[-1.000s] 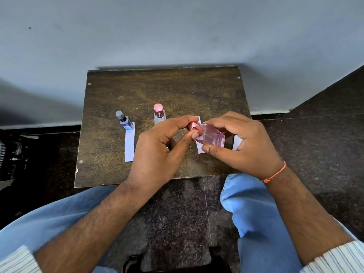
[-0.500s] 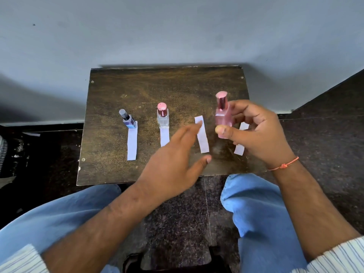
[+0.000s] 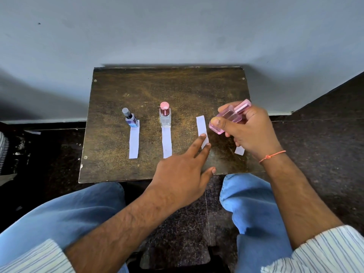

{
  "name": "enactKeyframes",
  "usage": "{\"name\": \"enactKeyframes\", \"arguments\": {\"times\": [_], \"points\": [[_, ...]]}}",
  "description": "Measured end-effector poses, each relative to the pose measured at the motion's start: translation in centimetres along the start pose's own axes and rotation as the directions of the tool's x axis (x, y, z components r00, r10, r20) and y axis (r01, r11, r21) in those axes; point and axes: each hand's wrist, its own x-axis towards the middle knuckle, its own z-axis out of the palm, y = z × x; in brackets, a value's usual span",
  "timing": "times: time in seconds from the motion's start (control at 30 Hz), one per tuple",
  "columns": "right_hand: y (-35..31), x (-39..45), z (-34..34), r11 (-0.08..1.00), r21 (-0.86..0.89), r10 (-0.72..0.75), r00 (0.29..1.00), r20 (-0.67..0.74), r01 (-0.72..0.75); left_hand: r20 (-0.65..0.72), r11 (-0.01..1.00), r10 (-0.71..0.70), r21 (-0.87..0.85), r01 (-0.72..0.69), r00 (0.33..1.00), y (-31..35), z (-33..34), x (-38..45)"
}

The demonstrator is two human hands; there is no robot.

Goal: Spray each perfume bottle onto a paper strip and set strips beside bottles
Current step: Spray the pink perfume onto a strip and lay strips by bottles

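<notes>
My right hand grips a pink perfume bottle with a pink cap, tilted over the table's right side. My left hand is spread flat, its fingertips resting on the near end of a white paper strip. A blue bottle with a grey cap stands at the head of its strip. A clear bottle with a pink cap stands at the head of another strip. One more strip shows partly under my right hand.
The small dark wooden table stands against a grey wall. My knees in blue jeans sit below its near edge. Dark stone floor surrounds it, with a black object at the far left edge of the view.
My left hand let go of the pink bottle and dropped onto the strip. My right hand carried the bottle up and right, upright for a moment, now tilted.
</notes>
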Motion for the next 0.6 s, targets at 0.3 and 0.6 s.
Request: {"name": "enactKeyframes", "arguments": {"times": [0.3,0.6], "points": [[-0.1,0.6,0.5,0.968,-0.223,-0.109,0.993,0.04,0.115,-0.001,1.0,0.021,0.014,-0.021,1.0,-0.5,0.1,0.1],[-0.2,1.7,1.5,0.924,-0.302,-0.217,0.972,0.085,0.233,-0.001,1.0,0.029,0.007,-0.029,1.0,-0.6,0.2,0.1]]}}
